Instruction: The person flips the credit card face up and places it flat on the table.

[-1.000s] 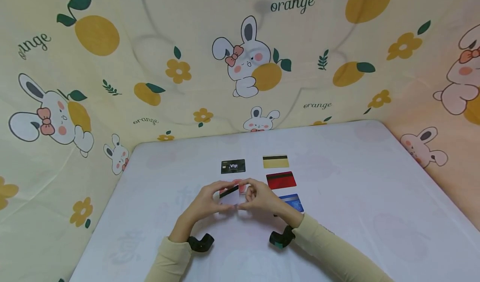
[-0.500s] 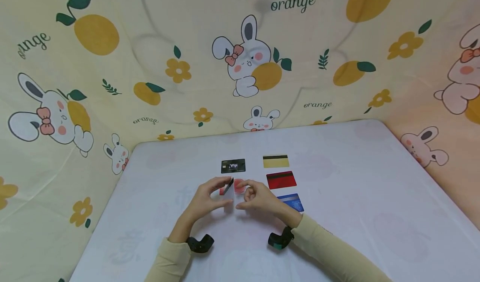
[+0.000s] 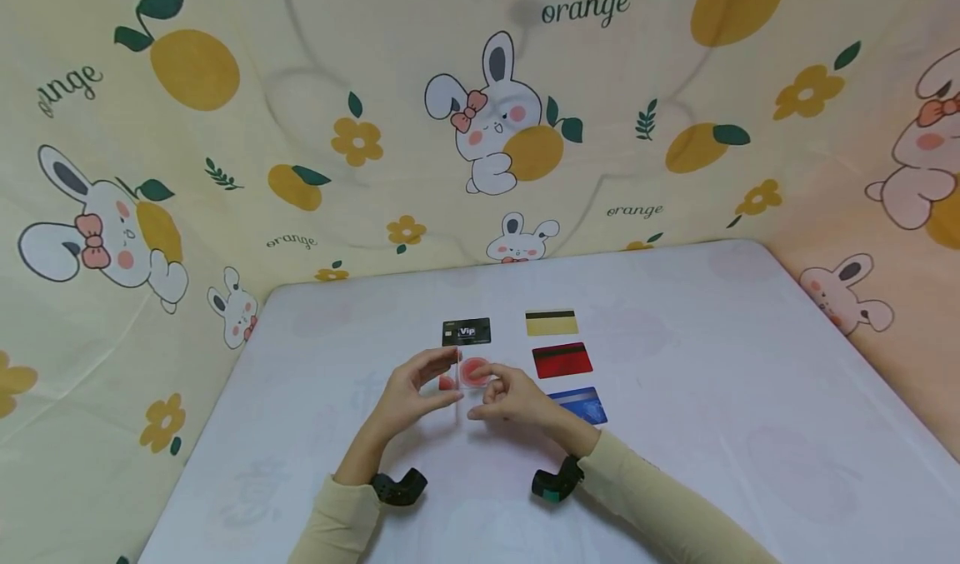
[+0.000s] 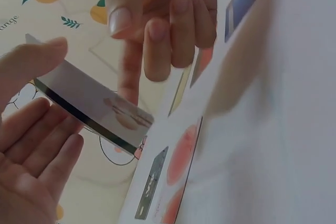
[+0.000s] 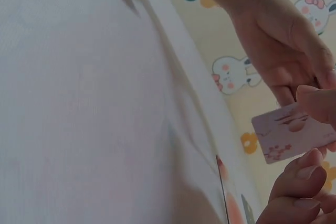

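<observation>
A pale card [image 4: 92,95] with a dark stripe is pinched at one end between the thumb and fingers of my left hand [image 3: 405,393]. In the head view this card [image 3: 457,372] stands nearly edge-on; its other face, printed with pinkish blossoms, shows in the right wrist view. My right hand [image 3: 521,401] hovers just to the right, its thumb and index finger spread apart and the other fingers loosely curled, holding nothing. Below the hands, a white card with red round shapes [image 3: 475,372] lies on the table, partly hidden by the left hand.
Behind the hands lies a black Vip card [image 3: 467,331]. To the right, a gold card [image 3: 552,322], a red card [image 3: 562,360] and a blue card [image 3: 585,406] form a column on the white table [image 3: 712,397]. A printed cloth [image 3: 360,47] hangs behind.
The striped card has turned from face-on to nearly edge-on and shifted slightly left. My right fingers have let go of it and now stand apart from it.
</observation>
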A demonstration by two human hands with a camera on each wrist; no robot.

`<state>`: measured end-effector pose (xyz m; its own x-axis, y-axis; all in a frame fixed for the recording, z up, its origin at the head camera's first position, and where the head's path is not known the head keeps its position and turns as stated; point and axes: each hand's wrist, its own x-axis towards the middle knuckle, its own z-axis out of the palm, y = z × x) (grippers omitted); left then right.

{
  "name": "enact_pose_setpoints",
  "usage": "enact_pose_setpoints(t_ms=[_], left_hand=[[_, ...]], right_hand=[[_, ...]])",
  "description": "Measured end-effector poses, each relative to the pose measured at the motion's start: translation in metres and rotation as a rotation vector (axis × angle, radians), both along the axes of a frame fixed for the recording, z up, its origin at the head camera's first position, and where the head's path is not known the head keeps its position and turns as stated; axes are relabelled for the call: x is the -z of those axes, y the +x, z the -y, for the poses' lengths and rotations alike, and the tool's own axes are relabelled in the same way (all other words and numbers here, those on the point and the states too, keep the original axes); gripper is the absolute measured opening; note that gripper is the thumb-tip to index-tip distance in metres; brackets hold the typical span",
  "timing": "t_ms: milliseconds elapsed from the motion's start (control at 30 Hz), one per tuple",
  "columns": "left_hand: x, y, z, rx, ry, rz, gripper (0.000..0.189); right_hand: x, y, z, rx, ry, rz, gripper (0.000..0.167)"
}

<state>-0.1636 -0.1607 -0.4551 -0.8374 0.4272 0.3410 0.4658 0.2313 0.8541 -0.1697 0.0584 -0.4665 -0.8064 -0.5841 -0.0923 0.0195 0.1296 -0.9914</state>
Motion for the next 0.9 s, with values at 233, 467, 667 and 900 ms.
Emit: enact_pose_setpoints(t_ms=[233, 467, 667, 900], left_hand=[[-0.01, 0.003, -0.002, -0.007, 0.08, 0.114, 0.063], [-0.012, 0.004, -0.002, -0.004, 0.165, 0.19, 0.067], [-0.01, 0.004, -0.002, 0.007, 0.196, 0.23, 0.07], [-0.01, 0.003, -0.002, 0.024, 0.187, 0.21, 0.068]], right_hand=[[-0.001, 0.001, 0.005, 0.0, -0.014, 0.059, 0.066], [0.0, 0.003, 0.008, 0.006, -0.033, 0.042, 0.068], [0.003, 0.003, 0.012, 0.029, -0.047, 0.035, 0.065], [0.007, 0.002, 0.011, 0.041, -0.037, 0.013, 0.06]])
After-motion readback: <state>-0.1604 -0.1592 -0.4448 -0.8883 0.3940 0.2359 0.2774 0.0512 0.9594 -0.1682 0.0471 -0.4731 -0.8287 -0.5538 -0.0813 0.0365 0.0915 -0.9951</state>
